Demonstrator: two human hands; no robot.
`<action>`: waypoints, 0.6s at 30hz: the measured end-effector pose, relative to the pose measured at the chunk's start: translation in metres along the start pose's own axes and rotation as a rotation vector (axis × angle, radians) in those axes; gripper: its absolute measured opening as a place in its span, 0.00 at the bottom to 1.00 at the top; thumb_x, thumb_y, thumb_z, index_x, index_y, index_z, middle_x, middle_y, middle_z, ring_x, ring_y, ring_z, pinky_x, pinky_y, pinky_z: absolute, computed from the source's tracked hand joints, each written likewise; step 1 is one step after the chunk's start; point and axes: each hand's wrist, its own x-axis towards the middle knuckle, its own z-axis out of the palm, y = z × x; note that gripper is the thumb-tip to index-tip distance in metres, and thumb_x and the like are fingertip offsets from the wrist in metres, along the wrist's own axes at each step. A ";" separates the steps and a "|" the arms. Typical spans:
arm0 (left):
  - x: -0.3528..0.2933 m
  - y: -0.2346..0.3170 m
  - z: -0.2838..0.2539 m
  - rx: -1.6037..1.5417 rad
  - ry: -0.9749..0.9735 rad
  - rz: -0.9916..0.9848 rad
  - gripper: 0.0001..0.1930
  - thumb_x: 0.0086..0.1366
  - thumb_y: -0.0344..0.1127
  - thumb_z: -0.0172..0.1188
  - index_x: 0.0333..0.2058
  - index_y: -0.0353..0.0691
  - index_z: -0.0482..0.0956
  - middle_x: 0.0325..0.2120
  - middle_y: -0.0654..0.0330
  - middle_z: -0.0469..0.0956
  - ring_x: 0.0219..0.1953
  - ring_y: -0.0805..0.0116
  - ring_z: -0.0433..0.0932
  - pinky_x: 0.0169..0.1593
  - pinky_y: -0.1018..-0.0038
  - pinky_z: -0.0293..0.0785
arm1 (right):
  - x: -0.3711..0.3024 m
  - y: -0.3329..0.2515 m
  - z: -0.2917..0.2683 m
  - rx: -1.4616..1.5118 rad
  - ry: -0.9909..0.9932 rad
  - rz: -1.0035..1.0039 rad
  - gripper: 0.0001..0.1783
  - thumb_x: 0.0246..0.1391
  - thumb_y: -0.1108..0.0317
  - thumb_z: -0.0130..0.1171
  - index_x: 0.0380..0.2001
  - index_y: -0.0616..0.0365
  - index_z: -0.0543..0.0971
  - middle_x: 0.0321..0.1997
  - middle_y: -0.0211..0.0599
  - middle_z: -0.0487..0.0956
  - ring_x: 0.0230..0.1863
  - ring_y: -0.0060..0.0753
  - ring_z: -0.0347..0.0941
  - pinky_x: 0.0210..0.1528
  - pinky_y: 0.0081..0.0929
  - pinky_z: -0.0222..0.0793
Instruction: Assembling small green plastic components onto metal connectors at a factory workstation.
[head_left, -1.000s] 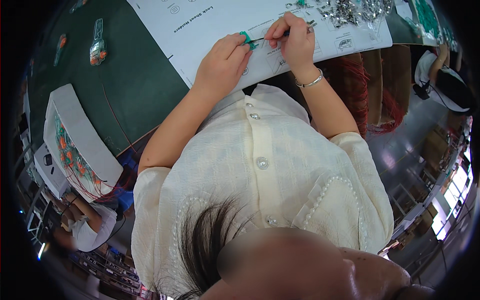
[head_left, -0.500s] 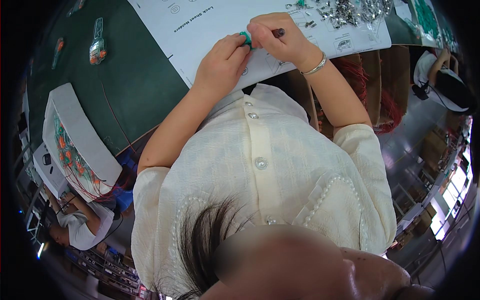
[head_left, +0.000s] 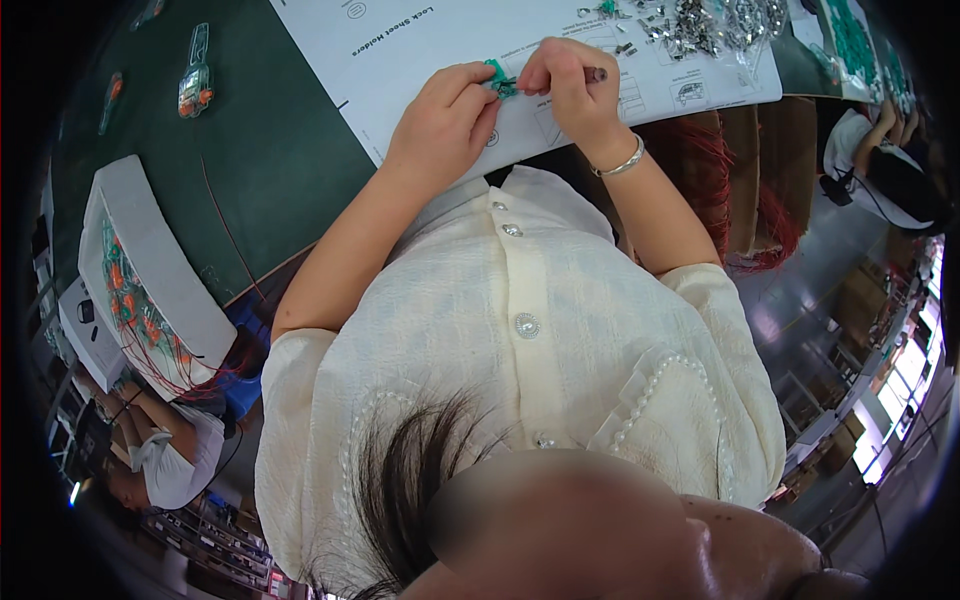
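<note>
My left hand [head_left: 440, 122] pinches a small green plastic part [head_left: 495, 70] over the printed sheet, with its thumb and forefinger closed on the part's near side. From the right, my right hand [head_left: 578, 100] grips a slim tool with a dark brown handle [head_left: 597, 74]. Its thin dark shaft points left and meets the green part; it looks like a small screwdriver. Whether the tip sits in the part or only touches it is too small to tell.
Loose metal pieces [head_left: 695, 30] lie at the sheet's [head_left: 400, 60] far right. On the dark green tabletop [head_left: 270, 150] is a clear, orange-tipped device [head_left: 195, 90]. A white bin [head_left: 190, 270] of similar devices stands left. Red wires [head_left: 705, 165] hang from cardboard boxes at right. Other people work on both sides.
My right hand has drawn a little to the right, away from my left fingers. The tool's shaft and more of the green part now show between the hands.
</note>
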 end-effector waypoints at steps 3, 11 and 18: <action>0.000 -0.002 0.001 0.000 -0.004 0.007 0.07 0.58 0.24 0.70 0.35 0.34 0.81 0.46 0.53 0.82 0.44 0.57 0.82 0.44 0.68 0.82 | -0.008 -0.003 0.003 0.002 0.070 -0.018 0.24 0.71 0.64 0.50 0.20 0.65 0.77 0.20 0.36 0.80 0.22 0.22 0.73 0.25 0.22 0.68; 0.000 0.000 0.001 0.006 0.005 0.009 0.07 0.58 0.24 0.70 0.35 0.34 0.81 0.46 0.54 0.82 0.44 0.56 0.82 0.44 0.68 0.82 | -0.018 -0.001 0.000 -0.006 0.100 -0.107 0.23 0.70 0.64 0.52 0.20 0.64 0.78 0.21 0.36 0.81 0.23 0.21 0.75 0.26 0.22 0.70; 0.000 0.000 0.001 0.018 -0.001 0.007 0.07 0.58 0.25 0.70 0.35 0.34 0.81 0.45 0.54 0.82 0.45 0.57 0.82 0.46 0.68 0.82 | -0.004 -0.016 0.011 0.055 0.246 0.243 0.25 0.69 0.56 0.57 0.21 0.62 0.76 0.21 0.33 0.82 0.20 0.17 0.74 0.25 0.20 0.71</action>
